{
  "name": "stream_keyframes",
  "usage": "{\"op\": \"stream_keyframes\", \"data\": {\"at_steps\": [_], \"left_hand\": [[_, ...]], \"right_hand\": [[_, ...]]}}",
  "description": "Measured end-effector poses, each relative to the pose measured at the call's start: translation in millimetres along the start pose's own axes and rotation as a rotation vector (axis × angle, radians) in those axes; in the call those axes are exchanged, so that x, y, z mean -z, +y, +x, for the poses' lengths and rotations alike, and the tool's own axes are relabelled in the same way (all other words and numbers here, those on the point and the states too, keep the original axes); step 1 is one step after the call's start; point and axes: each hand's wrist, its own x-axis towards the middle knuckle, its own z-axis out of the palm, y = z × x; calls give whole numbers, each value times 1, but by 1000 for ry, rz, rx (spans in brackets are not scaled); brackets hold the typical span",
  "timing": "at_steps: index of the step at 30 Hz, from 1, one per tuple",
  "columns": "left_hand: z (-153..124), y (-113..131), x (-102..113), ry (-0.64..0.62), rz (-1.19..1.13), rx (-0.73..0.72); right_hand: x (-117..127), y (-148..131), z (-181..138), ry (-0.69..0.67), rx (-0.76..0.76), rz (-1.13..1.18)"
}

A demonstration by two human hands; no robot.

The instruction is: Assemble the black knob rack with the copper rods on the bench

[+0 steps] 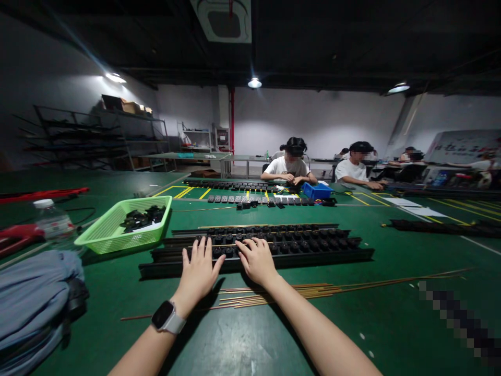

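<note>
Several long black rails (321,258) lie side by side on the green table, with rows of black wheel-like blocks (303,246) set along them. A thin brass-coloured rod runs lengthwise among the blocks, partly hidden by the hands. My left hand (199,271) lies palm down over the left part of the rails, fingers spread and thumb out, holding nothing visible. To its right, my right hand (258,261) rests on the blocks with its fingers slightly bent and apart, fingertips close to the rod. Whether they touch the rod, I cannot tell.
Loose brass-coloured rods (282,297) lie in front of the rails. At left stand a green basket (125,243) of black parts, a plastic bottle (55,224) and grey-blue cloth (35,308). Across the table, a blue bin (317,191) sits near two seated people.
</note>
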Motion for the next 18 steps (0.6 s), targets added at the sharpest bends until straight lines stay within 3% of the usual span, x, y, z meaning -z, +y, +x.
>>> {"op": "stream_keyframes", "data": {"at_steps": [3,10,14,18], "left_hand": [[-3,0,-3,-77,36,27],[0,-2,1,-92,41,91],[1,0,0,27,3,87],[2,0,-6,130,-33,-68]], "right_hand": [[-1,0,0,15,-4,-9],[-3,0,-1,22,-6,-11],[-3,-1,-1,22,-4,-4],[-2,-1,-1,17,-3,-8]]}}
